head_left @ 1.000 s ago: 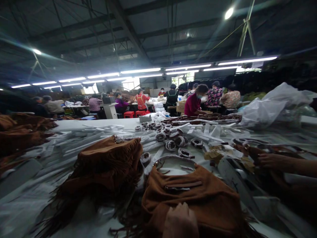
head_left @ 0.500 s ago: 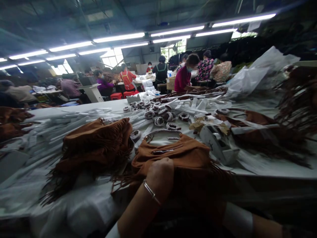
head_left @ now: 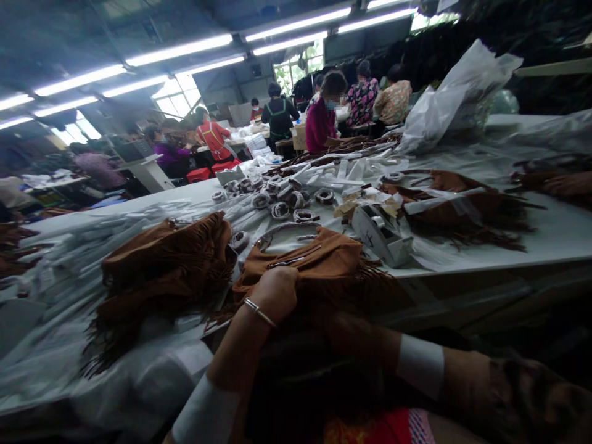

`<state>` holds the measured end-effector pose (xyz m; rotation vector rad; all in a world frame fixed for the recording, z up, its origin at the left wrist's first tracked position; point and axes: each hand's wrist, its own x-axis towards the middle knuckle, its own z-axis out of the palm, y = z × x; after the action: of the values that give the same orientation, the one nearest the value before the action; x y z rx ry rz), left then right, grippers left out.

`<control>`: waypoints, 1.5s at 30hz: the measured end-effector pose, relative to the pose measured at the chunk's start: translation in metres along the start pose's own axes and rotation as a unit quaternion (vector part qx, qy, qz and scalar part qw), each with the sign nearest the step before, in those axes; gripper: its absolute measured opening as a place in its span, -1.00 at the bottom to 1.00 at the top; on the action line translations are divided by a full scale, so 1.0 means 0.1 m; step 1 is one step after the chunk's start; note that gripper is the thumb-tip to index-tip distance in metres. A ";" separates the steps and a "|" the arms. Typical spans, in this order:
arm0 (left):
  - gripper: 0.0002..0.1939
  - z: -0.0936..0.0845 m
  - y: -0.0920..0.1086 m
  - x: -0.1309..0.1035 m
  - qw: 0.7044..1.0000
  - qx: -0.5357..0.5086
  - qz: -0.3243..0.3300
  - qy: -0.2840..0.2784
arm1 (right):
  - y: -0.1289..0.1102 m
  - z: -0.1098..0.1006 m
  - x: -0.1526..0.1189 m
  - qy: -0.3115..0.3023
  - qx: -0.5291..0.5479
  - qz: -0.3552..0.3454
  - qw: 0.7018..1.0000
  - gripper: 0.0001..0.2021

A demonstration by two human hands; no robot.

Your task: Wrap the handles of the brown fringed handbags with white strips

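A brown fringed bag (head_left: pixel 324 253) lies at the table's front edge, its wrapped handle toward the back. My left hand (head_left: pixel 276 290), with a bangle at the wrist, is closed on the bag's near side. My right hand (head_left: pixel 345 330) is in deep shadow below the bag's front edge; its fingers cannot be made out. Left of the bag sits a folded brown fringed bag (head_left: pixel 166 259). A tape dispenser (head_left: pixel 379 234) stands just to the right.
Wrapped rolls (head_left: pixel 280 209) and white strips (head_left: pixel 134 228) cover the table behind. Another fringed bag (head_left: pixel 456 203) and clear plastic (head_left: pixel 448 98) lie right. Another person's hand (head_left: pixel 571 184) shows at the right edge. People work at tables in the back.
The view has shifted and tilted, so the table things appear further left and higher. More of my right forearm shows. Another person's hand has come into view at the right. My left hand keeps its grip.
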<state>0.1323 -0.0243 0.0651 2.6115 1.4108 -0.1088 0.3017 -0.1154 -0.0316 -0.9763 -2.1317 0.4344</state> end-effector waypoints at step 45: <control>-0.74 0.03 0.10 -0.19 0.998 0.062 0.023 -0.008 | -0.49 0.20 -0.15 -0.254 0.144 -0.093 0.952 -0.86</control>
<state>0.1298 -0.0457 0.0662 2.7335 1.3811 -0.2167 0.2684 -0.1586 -0.0247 -0.5233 -2.4883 0.9532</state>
